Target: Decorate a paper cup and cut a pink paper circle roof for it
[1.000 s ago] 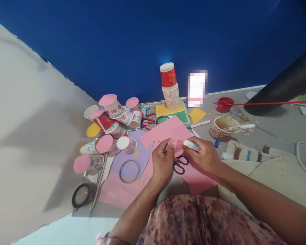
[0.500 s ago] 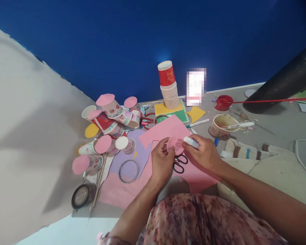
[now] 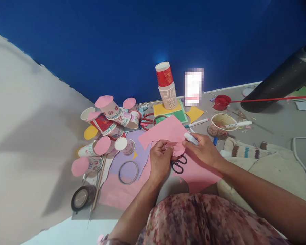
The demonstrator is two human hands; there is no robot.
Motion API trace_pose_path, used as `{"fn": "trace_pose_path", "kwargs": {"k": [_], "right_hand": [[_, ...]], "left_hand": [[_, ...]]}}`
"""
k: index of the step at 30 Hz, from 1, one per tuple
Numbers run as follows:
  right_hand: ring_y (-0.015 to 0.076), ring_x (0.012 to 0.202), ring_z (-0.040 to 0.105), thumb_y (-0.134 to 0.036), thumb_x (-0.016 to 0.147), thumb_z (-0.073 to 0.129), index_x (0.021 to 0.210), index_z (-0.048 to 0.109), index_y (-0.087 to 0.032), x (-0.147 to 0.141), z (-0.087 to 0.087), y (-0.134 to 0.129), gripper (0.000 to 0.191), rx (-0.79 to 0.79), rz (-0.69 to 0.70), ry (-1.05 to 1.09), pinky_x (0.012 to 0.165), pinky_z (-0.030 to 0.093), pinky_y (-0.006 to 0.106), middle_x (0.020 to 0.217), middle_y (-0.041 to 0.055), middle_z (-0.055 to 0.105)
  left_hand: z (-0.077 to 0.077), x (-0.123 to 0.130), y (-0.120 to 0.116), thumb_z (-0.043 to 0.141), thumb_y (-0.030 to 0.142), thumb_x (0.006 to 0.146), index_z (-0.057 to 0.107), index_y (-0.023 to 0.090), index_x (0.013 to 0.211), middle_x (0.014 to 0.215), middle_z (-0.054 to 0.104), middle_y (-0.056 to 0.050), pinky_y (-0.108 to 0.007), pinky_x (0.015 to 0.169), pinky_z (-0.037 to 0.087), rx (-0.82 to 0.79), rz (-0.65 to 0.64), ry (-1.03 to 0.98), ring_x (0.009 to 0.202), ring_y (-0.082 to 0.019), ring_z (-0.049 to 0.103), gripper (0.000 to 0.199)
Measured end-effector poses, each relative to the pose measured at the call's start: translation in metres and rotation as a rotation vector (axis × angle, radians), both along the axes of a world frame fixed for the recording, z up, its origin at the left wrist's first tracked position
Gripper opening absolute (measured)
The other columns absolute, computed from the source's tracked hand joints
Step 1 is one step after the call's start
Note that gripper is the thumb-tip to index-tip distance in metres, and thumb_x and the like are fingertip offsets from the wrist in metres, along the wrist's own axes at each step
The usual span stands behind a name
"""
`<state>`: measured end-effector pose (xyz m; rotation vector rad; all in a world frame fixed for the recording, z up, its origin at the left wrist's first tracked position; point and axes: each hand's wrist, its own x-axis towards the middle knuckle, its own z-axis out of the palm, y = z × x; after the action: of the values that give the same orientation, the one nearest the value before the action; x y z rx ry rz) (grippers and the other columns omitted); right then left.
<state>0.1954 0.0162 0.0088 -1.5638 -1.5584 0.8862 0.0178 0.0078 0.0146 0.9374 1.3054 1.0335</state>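
Note:
Between my two hands is a small pink paper piece (image 3: 179,149), bent, its rounded edge hanging down. My left hand (image 3: 161,157) pinches its left side, thumb on top. My right hand (image 3: 203,149) grips a white glue stick (image 3: 191,139) while its fingertips touch the paper's right edge. Just below the paper lie scissors with black handles (image 3: 177,167), their blades hidden. Larger pink sheets (image 3: 161,130) spread under and beyond my hands. Left of them, a grey tape ring (image 3: 128,172) rests on purple paper (image 3: 142,160).
Decorated paper cups with pink tops (image 3: 105,102) crowd the left side. A tall cup stack (image 3: 168,97) stands at the back near the blue wall. Black tape (image 3: 80,198) lies front left. On the right are a marker across a cup (image 3: 222,124), red ribbon (image 3: 221,102) and cream cloth (image 3: 262,173).
The pink paper piece has turned and bent between my hands, its flat round face now folded. The glue stick has shifted slightly up and away from the paper. The whole view has moved a little.

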Motion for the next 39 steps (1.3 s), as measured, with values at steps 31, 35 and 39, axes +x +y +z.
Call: {"fn": "trace_pose_path", "kwargs": {"k": [31, 35, 39], "right_hand": [[0.0161, 0.064, 0.053, -0.039, 0.088, 0.059, 0.075, 0.064, -0.02, -0.003, -0.003, -0.006, 0.023, 0.043, 0.13, -0.009, 0.065, 0.041, 0.028, 0.069, 0.0007, 0.065], [0.0158, 0.063, 0.053, -0.039, 0.088, 0.06, 0.075, 0.064, -0.02, -0.003, -0.003, -0.006, 0.023, 0.041, 0.135, -0.007, 0.064, 0.041, 0.028, 0.067, 0.0, 0.064], [0.015, 0.062, 0.051, -0.039, 0.088, 0.06, 0.074, 0.064, -0.02, -0.003, -0.001, -0.006, 0.024, 0.034, 0.138, 0.003, 0.062, 0.041, 0.027, 0.065, -0.0013, 0.062]], "left_hand": [[-0.002, -0.016, 0.004, 0.064, 0.029, 0.093, 0.082, 0.02, 0.1, 0.086, 0.078, -0.003, -0.027, 0.078, 0.05, 0.228, -0.259, 0.431, 0.081, -0.018, 0.068, 0.022], [-0.003, -0.017, 0.004, 0.062, 0.03, 0.094, 0.083, 0.02, 0.097, 0.08, 0.076, -0.003, -0.027, 0.076, 0.049, 0.231, -0.269, 0.44, 0.077, -0.018, 0.066, 0.024], [-0.002, -0.016, 0.005, 0.062, 0.033, 0.093, 0.082, 0.019, 0.093, 0.074, 0.073, -0.002, -0.026, 0.071, 0.047, 0.225, -0.26, 0.441, 0.072, -0.016, 0.063, 0.025]]}}
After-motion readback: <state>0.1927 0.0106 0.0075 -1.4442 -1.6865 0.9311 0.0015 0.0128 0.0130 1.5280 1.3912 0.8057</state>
